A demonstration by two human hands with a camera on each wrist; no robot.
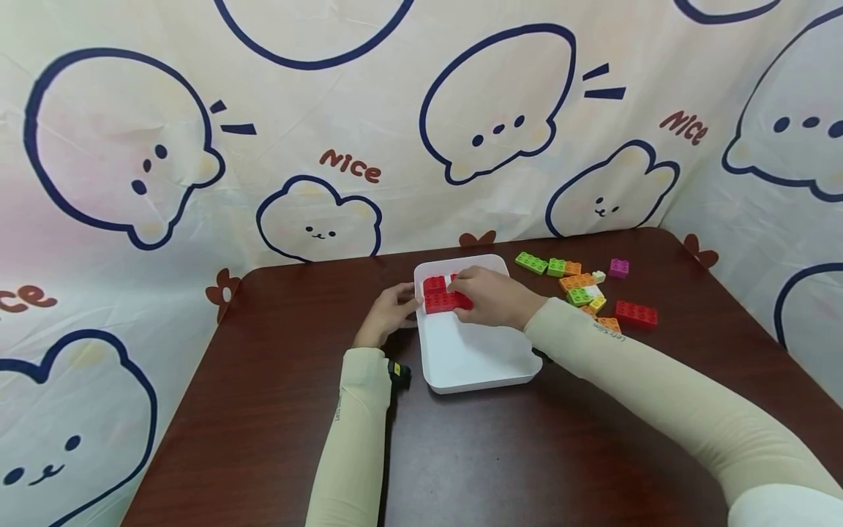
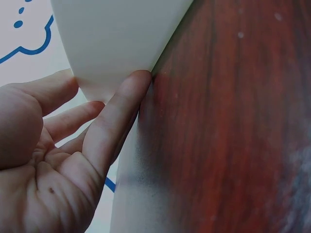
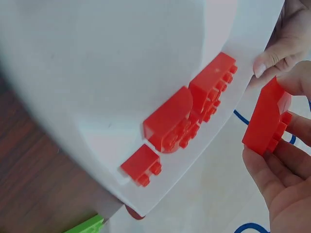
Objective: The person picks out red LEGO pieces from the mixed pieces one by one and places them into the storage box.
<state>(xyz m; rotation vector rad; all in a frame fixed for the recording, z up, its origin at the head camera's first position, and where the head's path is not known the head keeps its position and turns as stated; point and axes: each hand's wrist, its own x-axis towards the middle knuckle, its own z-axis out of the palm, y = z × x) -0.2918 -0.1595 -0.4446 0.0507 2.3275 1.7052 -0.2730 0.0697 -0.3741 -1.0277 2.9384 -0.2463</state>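
Red plastic building brick (image 3: 265, 119) pinched in right hand (image 1: 490, 296), held over the far end of the white rectangular plastic tray (image 1: 474, 359). Three red bricks (image 3: 187, 116) already lie in the tray beside that hand. Left hand (image 1: 388, 311), fingers straight, presses the tray's left wall. Loose green, orange, magenta and red bricks (image 1: 582, 285) still wait on the dark wooden tabletop (image 1: 263, 410), right of the right hand. Only the right wrist view shows the held brick; only the left wrist view shows the fingertips (image 2: 138, 80) against the tray.

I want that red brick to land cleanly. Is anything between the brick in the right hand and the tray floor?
Nothing visible blocks it. The right hand holds the red brick beside the red bricks already in the tray; the white tray floor near them is bare.
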